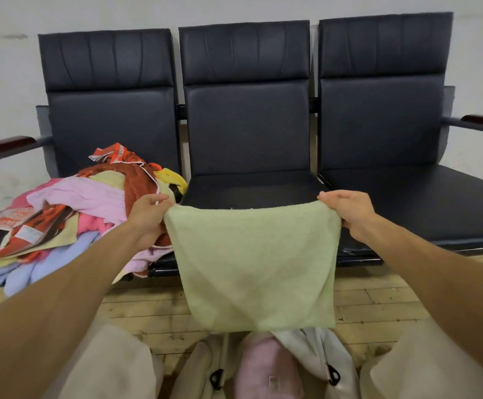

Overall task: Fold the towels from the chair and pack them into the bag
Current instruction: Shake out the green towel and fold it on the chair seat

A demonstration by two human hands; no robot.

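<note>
Light green towel (254, 263) hangs in the air in front of the black three-seat bench (246, 125), level with the front edge of its middle seat. It is doubled over, with the fold at the bottom, and its lower edge reaches down to just above the bag. The left hand (148, 214) pinches the towel's upper left corner between thumb and curled fingers. The right hand (349, 214) grips the upper right corner the same way, so the top edge is stretched nearly straight between them.

On the bench's left seat lies a loose pile of towels (70, 214): pink, lilac, pale blue, yellow, rust brown and orange-and-white printed ones, some spilling over the seat's front edge. The middle and right seats are dark padded leather. A dark wooden armrest (4, 148) stands at the bench's left end.

In front of the bench, nearest the camera, the beige bag (318, 358) stands open on the wooden floor (378, 300), between the person's knees. A folded pink towel (266, 367) lies inside it. A black zipper pull (333, 375) hangs on the bag's right side.
</note>
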